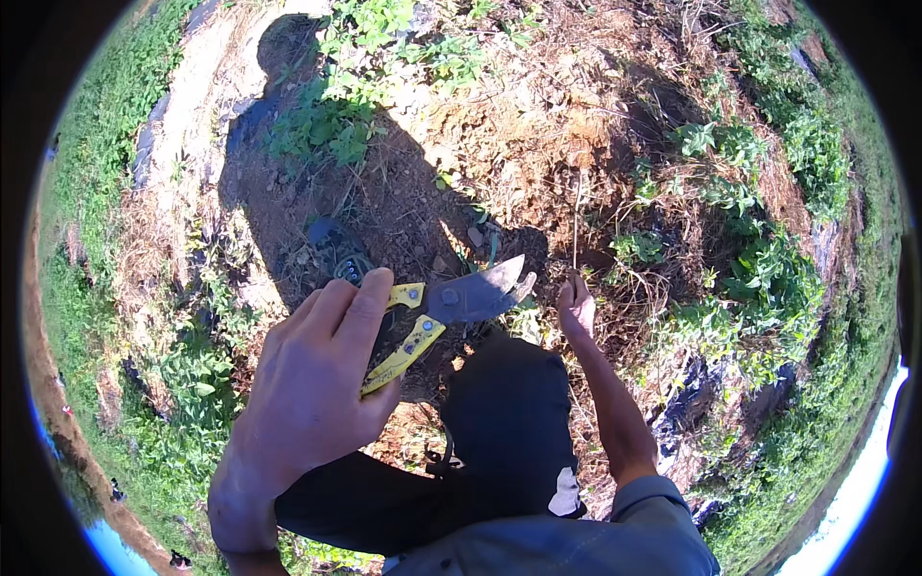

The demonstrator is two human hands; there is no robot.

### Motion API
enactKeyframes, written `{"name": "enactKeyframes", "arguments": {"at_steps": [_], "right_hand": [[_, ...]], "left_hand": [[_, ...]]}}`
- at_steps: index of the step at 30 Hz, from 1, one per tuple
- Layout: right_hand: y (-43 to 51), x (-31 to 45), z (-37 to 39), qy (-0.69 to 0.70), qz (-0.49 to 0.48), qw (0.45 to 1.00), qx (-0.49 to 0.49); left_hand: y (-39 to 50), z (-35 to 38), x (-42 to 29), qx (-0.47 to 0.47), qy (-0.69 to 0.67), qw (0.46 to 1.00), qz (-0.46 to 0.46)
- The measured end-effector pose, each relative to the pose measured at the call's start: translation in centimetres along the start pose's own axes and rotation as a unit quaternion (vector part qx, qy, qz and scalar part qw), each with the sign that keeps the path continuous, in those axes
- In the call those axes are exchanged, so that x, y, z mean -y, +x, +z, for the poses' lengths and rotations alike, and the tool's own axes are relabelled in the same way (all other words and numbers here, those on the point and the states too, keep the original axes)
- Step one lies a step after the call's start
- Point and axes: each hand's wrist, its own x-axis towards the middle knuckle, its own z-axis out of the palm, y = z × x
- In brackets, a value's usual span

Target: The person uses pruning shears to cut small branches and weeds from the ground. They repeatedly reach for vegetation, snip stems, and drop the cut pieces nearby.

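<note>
My left hand holds a pair of pruning shears with yellow handles and a dark, soil-marked blade. The handles stand apart, and the blade tips point up and to the right over the soil. On the right, my right hand has its fingers closed on the lower end of a thin, straight stick or stem. From there it runs away from me to a patch of loose orange soil; how its far end sits there is too blurred to tell.
My dark-trousered knee rises between the arms. A shoe rests on shaded soil beyond my left hand. Green leafy plants and dry stalks lie along the right, with dark plastic sheeting. Another leafy plant grows ahead within my shadow.
</note>
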Motion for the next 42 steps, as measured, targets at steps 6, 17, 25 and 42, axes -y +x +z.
{"name": "enactKeyframes", "arguments": {"at_steps": [6, 17, 25, 42], "right_hand": [[5.4, 5.8, 0.9, -0.028, -0.118, 0.992, -0.038], [24.2, 19.6, 3.9, -0.166, -0.077, 0.983, -0.026], [22.0, 16.4, 5.0, -0.195, -0.038, 0.980, -0.033], [8.8, 9.7, 3.9, -0.104, -0.050, 0.993, 0.006]], "left_hand": [[-0.7, -0.5, 0.0, 0.007, -0.009, 1.000, 0.004], [-0.3, -1.1, 0.6, 0.034, 0.008, 0.999, 0.014], [-0.4, -1.1, -0.2, 0.032, -0.007, 0.999, 0.013], [-2.0, -1.2, -0.3, 0.039, 0.005, 0.999, 0.028]]}}
